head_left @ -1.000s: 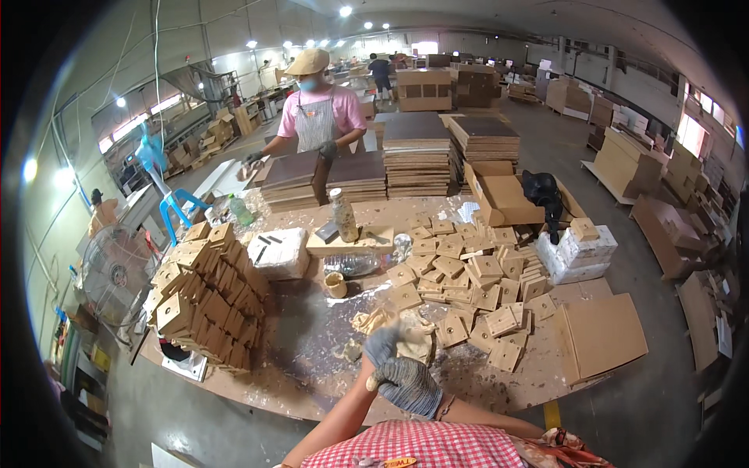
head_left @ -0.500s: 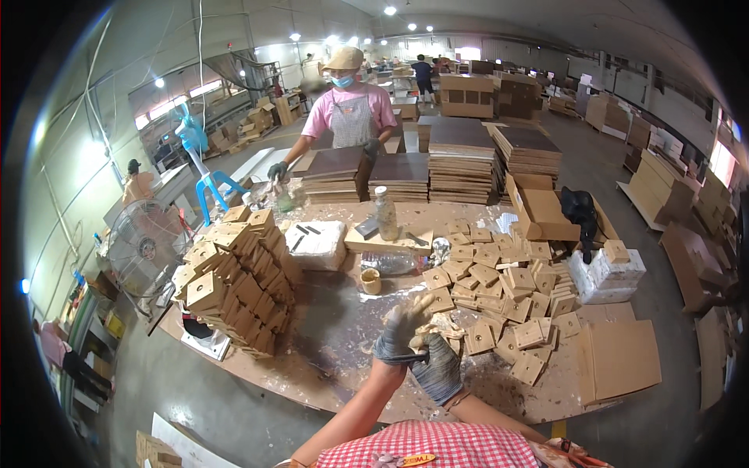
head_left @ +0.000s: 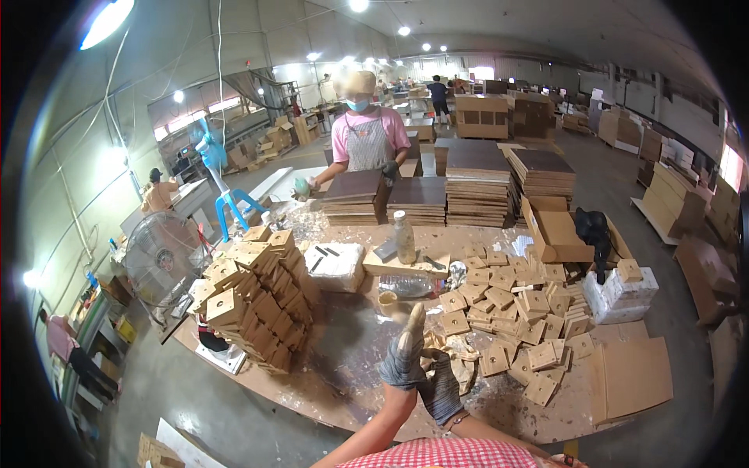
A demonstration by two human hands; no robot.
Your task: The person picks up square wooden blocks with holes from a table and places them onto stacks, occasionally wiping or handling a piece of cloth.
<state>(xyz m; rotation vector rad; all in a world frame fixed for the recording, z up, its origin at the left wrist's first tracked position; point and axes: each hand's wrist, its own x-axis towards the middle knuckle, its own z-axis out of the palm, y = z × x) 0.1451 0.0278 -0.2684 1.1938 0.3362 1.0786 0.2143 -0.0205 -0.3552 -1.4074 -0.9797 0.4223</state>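
Observation:
My left hand point(head_left: 404, 355) wears a grey work glove with pale fingertips. Its fingers stretch upward above the near middle of the table, and it holds nothing. Pressed against the thumb side of the left hand is my right hand point(head_left: 439, 386), also gloved in grey. Its fingers are closed at the left glove; the fingertips are partly hidden. Just behind the hands lies a crumpled pale cloth point(head_left: 462, 360). To their right spreads a heap of small square wooden blocks point(head_left: 499, 300) with round holes. A small open tub point(head_left: 388, 303) stands beyond the left hand.
Stacked wooden blocks point(head_left: 261, 300) rise at the table's left, near a fan point(head_left: 162, 257). Farther back are a white bundle point(head_left: 335, 269), an upright bottle point(head_left: 404, 238) and a lying bottle point(head_left: 409, 286). Cardboard point(head_left: 636, 378) lies right. A masked co-worker point(head_left: 367, 140) stands behind stacked panels point(head_left: 476, 179).
My left fingers have straightened upward from a looser bend; the right hand stays against the left. The view has shifted slightly. Across the table, the co-worker's hand has lifted a pale green object.

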